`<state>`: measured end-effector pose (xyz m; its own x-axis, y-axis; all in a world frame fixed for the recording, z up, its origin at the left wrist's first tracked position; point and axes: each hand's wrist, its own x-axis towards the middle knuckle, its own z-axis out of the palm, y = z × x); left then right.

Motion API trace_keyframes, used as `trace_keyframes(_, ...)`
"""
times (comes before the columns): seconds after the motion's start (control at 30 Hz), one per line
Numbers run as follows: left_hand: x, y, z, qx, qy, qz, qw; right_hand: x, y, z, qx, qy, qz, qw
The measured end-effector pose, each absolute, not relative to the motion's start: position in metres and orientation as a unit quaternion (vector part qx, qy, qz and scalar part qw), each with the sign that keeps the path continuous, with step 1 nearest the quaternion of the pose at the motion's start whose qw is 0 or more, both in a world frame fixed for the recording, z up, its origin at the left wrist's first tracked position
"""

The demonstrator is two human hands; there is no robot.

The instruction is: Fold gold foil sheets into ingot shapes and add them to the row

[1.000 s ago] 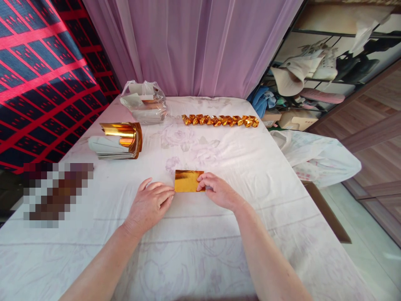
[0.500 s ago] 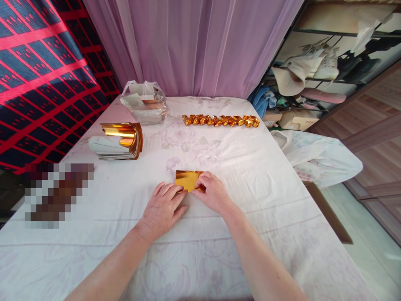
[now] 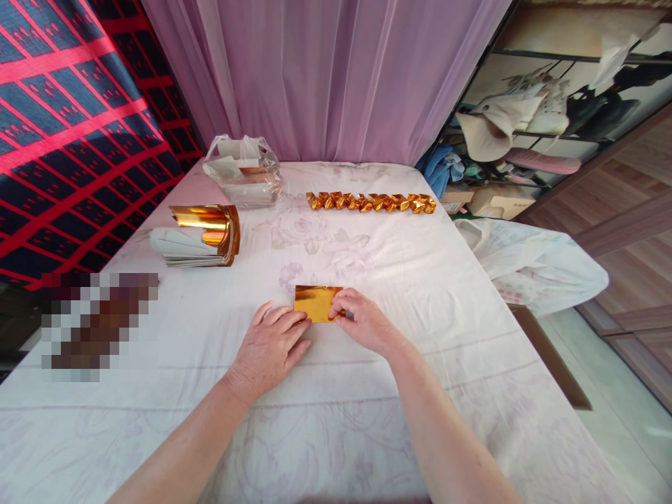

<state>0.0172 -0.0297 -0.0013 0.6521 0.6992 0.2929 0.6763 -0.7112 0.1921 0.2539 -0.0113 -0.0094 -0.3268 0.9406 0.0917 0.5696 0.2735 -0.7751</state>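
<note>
A small rectangle of shiny gold foil paper (image 3: 316, 302) lies flat on the table in front of me. My left hand (image 3: 273, 343) rests with its fingers stretched out, the tips on the paper's lower left corner. At the right edge of the paper is my right hand (image 3: 362, 318), its fingers curled and the thumb close to the index finger. Whether the right fingers pinch the paper's edge is partly hidden. Beyond the hands, a row of folded gold foil pieces (image 3: 370, 202) stretches across the far side. A curved stack of gold foil sheets (image 3: 228, 234) stands to the left.
A clear plastic bag (image 3: 244, 171) with paper stacks sits at the back left on the white flowered tablecloth (image 3: 420, 420). Right of the table are a white plastic bag (image 3: 546, 266) and a shelf with shoes (image 3: 551, 105). A purple curtain (image 3: 336, 77) hangs behind.
My right hand has slid slightly to the right along the paper's lower edge, baring more gold. My left hand has drawn back a little to the left.
</note>
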Motion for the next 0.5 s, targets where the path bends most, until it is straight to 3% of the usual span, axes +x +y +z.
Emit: trace_keyframes(0.5,0.0104,-0.0277,-0.0044,0.901,0.385,0.199,0.013,0.2622,-0.0098,-0.0124,-0.468,-0.771,0.331,0.276)
